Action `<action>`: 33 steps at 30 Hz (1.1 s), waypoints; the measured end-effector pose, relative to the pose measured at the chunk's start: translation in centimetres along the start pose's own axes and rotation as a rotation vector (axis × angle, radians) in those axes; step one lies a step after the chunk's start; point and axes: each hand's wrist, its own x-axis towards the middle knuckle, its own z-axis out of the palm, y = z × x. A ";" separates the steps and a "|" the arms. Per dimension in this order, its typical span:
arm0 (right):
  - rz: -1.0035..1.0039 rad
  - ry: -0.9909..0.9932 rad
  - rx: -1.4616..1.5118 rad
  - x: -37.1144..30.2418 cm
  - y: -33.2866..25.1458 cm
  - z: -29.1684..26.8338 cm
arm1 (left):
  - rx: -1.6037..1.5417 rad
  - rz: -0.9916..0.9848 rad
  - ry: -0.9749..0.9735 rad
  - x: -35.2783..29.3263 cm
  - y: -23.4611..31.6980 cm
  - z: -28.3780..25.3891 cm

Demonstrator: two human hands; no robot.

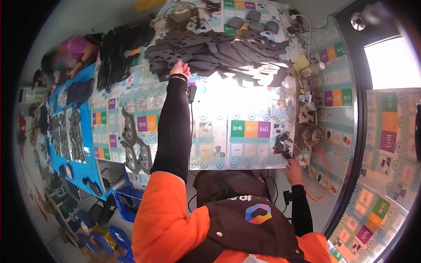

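Observation:
My left hand (180, 69) reaches far over the table to the front edge of a heap of dark grey flat cut-out pieces (215, 50). Its fingers are curled in at a piece on the left part of that heap. By the table's near right corner, my right hand (294, 170) is closed round the handle of a spray gun (283, 145), whose head sits over the table top. A few grey cut-outs with holes (133, 142) lie joined or overlapping at the table's near left, left of my left forearm.
Black strips (123, 48) hang in a bundle at the far left. Beside my table stands a blue-covered one (87, 131) with grey pieces; another person (72, 55) bends over it. A dirty pot (310, 134) and orange hose (325, 162) are at right. Grey rounded blocks (255, 27) lie at the back.

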 end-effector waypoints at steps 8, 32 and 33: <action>-0.045 0.054 -0.149 5.5 -3.1 0.8 | 0.137 0.649 -0.225 -17.7 -7.1 -5.6; 0.086 -0.699 0.687 5.2 -13.2 -0.2 | 0.871 -0.012 -0.209 -31.5 -38.0 -17.9; 0.099 -0.673 0.700 5.0 -13.7 0.2 | 0.860 -0.017 -0.199 -31.6 -38.1 -18.1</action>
